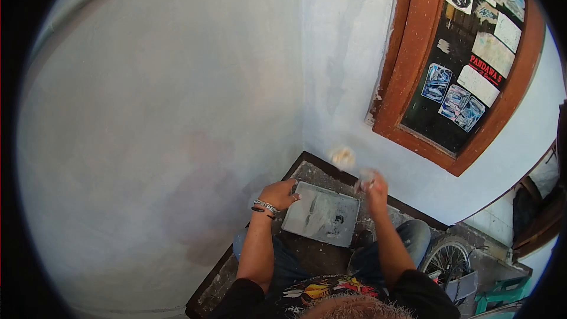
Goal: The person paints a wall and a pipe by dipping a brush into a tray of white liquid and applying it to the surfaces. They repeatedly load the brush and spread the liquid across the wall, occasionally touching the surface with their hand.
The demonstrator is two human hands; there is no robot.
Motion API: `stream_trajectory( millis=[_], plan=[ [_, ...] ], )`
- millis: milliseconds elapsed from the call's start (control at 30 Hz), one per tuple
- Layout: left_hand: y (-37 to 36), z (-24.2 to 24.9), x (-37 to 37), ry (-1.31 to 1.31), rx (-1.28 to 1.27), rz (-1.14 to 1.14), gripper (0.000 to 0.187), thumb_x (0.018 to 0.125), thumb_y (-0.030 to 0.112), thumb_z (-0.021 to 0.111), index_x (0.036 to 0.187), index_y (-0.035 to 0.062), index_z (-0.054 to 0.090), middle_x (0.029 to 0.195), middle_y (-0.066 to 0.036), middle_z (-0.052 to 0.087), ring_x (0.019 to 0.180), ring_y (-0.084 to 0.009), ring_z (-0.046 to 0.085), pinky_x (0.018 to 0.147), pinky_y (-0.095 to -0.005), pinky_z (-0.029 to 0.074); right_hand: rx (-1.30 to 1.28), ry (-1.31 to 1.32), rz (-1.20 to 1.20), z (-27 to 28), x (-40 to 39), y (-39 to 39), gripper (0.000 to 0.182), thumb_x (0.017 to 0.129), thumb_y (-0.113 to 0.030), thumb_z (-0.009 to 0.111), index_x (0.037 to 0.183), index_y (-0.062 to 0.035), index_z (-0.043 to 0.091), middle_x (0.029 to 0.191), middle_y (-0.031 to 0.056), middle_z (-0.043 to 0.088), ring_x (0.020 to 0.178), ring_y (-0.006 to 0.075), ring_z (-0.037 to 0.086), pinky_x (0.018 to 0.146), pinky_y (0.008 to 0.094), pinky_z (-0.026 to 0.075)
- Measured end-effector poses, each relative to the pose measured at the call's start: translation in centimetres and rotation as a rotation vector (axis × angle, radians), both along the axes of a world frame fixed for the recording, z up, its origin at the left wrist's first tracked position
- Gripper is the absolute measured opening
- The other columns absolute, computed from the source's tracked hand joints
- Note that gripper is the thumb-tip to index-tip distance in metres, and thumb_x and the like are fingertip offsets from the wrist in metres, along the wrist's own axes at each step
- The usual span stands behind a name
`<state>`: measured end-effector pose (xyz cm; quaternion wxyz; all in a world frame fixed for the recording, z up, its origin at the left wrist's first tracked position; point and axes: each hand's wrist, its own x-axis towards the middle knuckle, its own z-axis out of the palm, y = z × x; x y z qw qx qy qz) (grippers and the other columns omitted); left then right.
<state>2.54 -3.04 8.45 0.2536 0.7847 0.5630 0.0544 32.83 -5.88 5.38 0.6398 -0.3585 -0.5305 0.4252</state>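
My left hand [280, 195] is closed on the upper left corner of a grey paint tray [307, 224], thumb over the rim. Wet grey-white paint and dark bare patches show inside the tray. Just beyond the tray's right side, my right hand [376, 189] is closed around the handle of what looks like a small paint roller, smeared by motion. Its pale cream head [342, 158] is up and left of the hand, close to the foot of the white wall [348, 94]. The link between head and handle is too blurred to make out.
A grey-white wall [165, 94] rises on the left and meets the white wall in a corner. A brown-framed window [407, 112] with stickers hangs on the right. A bicycle wheel [447, 257] and a green stool [502, 295] stand at the lower right.
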Motion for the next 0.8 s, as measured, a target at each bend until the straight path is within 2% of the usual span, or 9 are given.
stream_trajectory(
  millis=[67, 100, 267, 333, 400, 500, 600, 700, 800],
  plan=[
    [0.2, -0.1, 0.1, -0.005, -0.006, -0.003, 0.056, 0.084, 0.039, 0.066, 0.127, 0.0064, 0.052, 0.104, -0.019, 0.067, 0.1, -0.0366, 0.064, 0.083, -0.0461, 0.05, 0.167, -0.033, -0.107, 6.7, -1.2, 3.7, 0.048, 0.091, -0.041, 0.06, 0.114, 0.0012, 0.056, 0.079, 0.0062, 0.057, 0.068, 0.0155, 0.057, 0.063, 0.0306, 0.048],
    [0.6, -0.8, 0.2, -0.006, -0.007, -0.014, 0.056, 0.084, 0.04, 0.066, 0.128, 0.0065, 0.052, 0.105, -0.019, 0.067, 0.101, -0.0364, 0.064, 0.083, -0.0461, 0.05, 0.249, -0.039, -0.138, 10.0, -1.7, 5.6, 0.047, 0.092, -0.04, 0.059, 0.115, 0.0011, 0.055, 0.081, 0.0068, 0.057, 0.068, 0.0151, 0.056, 0.063, 0.0303, 0.048],
    [1.6, -1.3, 1.0, 0.013, -0.028, -0.021, 0.055, 0.084, 0.039, 0.066, 0.127, 0.0072, 0.052, 0.104, -0.019, 0.068, 0.1, -0.0359, 0.064, 0.083, -0.0459, 0.05, 0.572, 0.074, -0.122, 23.7, -3.9, 16.1, 0.035, 0.091, -0.015, 0.055, 0.122, 0.0031, 0.054, 0.087, 0.0078, 0.06, 0.074, 0.0149, 0.059, 0.07, 0.0303, 0.051],
    [2.4, -2.1, 1.1, 0.024, -0.019, -0.025, 0.054, 0.084, 0.038, 0.066, 0.127, 0.0075, 0.053, 0.102, -0.018, 0.068, 0.1, -0.0359, 0.064, 0.082, -0.0455, 0.05, 0.65, 0.069, -0.129, 27.9, -4.6, 20.0, 0.032, 0.089, -0.001, 0.051, 0.12, 0.0063, 0.055, 0.092, 0.0131, 0.064, 0.076, 0.0166, 0.064, 0.073, 0.032, 0.054],
    [3.1, -2.3, 1.4, -0.001, -0.011, -0.029, 0.048, 0.084, 0.038, 0.066, 0.12, 0.0074, 0.055, 0.101, -0.016, 0.068, 0.099, -0.0347, 0.064, 0.082, -0.0458, 0.05, 0.705, 0.004, -0.111, 31.5, -5.5, 22.9, 0.029, 0.089, 0.0, 0.051, 0.117, 0.0062, 0.058, 0.092, 0.0106, 0.064, 0.074, 0.0167, 0.063, 0.073, 0.0316, 0.055],
    [4.1, -2.8, 1.3, -0.031, -0.042, -0.039, 0.05, 0.084, 0.038, 0.067, 0.122, 0.0074, 0.055, 0.1, -0.016, 0.068, 0.098, -0.035, 0.064, 0.082, -0.0456, 0.05, 0.787, -0.06, -0.144, 34.7, -6.4, 27.2, 0.027, 0.086, -0.004, 0.057, 0.111, 0.0019, 0.064, 0.093, 0.008, 0.064, 0.077, 0.0163, 0.063, 0.075, 0.0304, 0.053],
    [5.5, -3.1, 1.0, 0.021, -0.061, -0.024, 0.053, 0.084, 0.038, 0.067, 0.125, 0.0078, 0.054, 0.1, -0.016, 0.068, 0.097, -0.0353, 0.064, 0.082, -0.0454, 0.049, 0.958, -0.395, -0.402, 36.7, -6.4, 29.6, 0.028, 0.08, -0.008, 0.062, 0.108, -0.0031, 0.067, 0.09, 0.0069, 0.063, 0.078, 0.0177, 0.062, 0.075, 0.03, 0.051],
    [7.0, -3.8, 0.8, 0.043, -0.042, -0.016, 0.053, 0.084, 0.039, 0.067, 0.125, 0.0081, 0.054, 0.1, -0.016, 0.068, 0.098, -0.0349, 0.064, 0.082, -0.0453, 0.049, 1.032, -0.635, -0.487, 37.7, -6.5, 30.2, 0.033, 0.075, -0.01, 0.064, 0.107, -0.0064, 0.069, 0.086, 0.0086, 0.059, 0.077, 0.0207, 0.06, 0.074, 0.0311, 0.049],
    [8.2, -4.2, 0.9, 0.031, -0.046, -0.016, 0.052, 0.084, 0.039, 0.067, 0.123, 0.0081, 0.055, 0.101, -0.016, 0.068, 0.099, -0.0348, 0.064, 0.083, -0.0454, 0.049, 1.089, -0.669, -0.495, 38.4, -7.0, 30.6, 0.033, 0.075, -0.009, 0.062, 0.107, -0.006, 0.069, 0.083, 0.0089, 0.058, 0.073, 0.0237, 0.058, 0.073, 0.0321, 0.049]
  ],
)
